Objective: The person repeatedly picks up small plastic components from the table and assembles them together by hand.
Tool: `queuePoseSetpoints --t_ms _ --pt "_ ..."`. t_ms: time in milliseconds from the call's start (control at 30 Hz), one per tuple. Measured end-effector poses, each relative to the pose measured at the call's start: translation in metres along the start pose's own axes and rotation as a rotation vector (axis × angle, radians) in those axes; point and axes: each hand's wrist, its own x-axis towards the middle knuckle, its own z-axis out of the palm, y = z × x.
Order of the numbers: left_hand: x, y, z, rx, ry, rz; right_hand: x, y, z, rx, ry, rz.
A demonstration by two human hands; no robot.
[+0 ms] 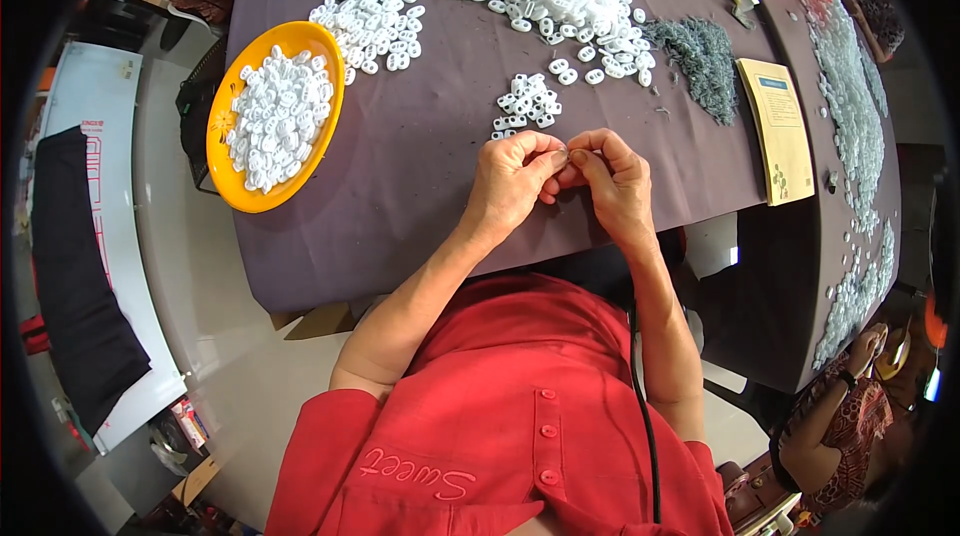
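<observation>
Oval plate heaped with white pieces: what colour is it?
The plate is orange-yellow, shown in the head view.

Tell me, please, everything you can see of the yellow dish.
The yellow dish looks oval, with a glossy, plastic-like surface, a raised rim and faint floral markings on its left side. It is heaped with small white pieces. It sits on the dark tablecloth at the left edge, seemingly overhanging it; more white pieces lie close by its upper right rim. The left hand and right hand are clear of it.
</observation>
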Motion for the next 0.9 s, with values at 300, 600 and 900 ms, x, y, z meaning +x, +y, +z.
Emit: queuePoseSetpoints --t_ms 300,600,900 --pt "0.001 -0.001 0.002 -0.097 0.011 -0.091 0.003 0.0 0.0 -0.043 -0.007 0.067" --pt "-0.002 -0.001 -0.01 -0.15 0.075 -0.044 0.017 -0.021 -0.006 -0.065 -0.07 0.107" --pt "0.003 -0.005 -0.009 -0.184 0.054 -0.011 0.072 -0.01 -0.032 -0.761 0.136 -0.445"
